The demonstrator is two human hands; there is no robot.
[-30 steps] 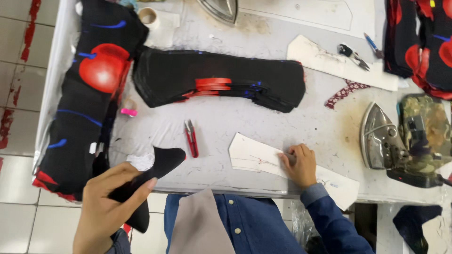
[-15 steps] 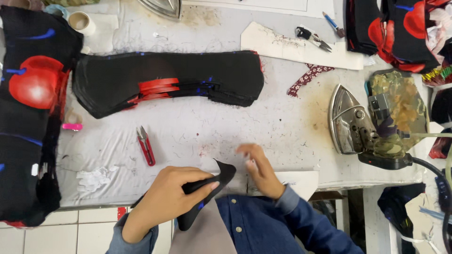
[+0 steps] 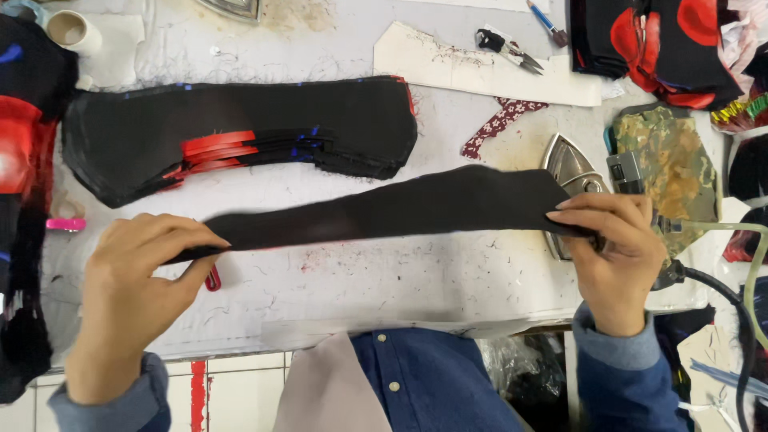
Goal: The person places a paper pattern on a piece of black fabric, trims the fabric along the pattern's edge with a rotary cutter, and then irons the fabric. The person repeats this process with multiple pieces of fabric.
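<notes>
The left hand (image 3: 140, 276) pinches the narrow end of a long black fabric piece (image 3: 400, 210) between thumb and fingers; the right hand (image 3: 616, 248) grips the wider end, so the strip hangs stretched between them just above the surface (image 3: 384, 280); under the left hand the red handle of a small pair of snips (image 3: 213, 278) shows, mostly hidden; behind the right hand an iron (image 3: 570, 172) lies on its side, partly covered by the strip, beside a camouflage-patterned pad (image 3: 676, 164); beyond the strip a stack of black pieces with red and blue marks (image 3: 240, 136) lies flat, well apart from it; a pale paper pattern (image 3: 472, 68) with black clippers (image 3: 504, 46) lies farther back; the surface is white, scuffed and stained; below its near edge, white floor tiles.
</notes>
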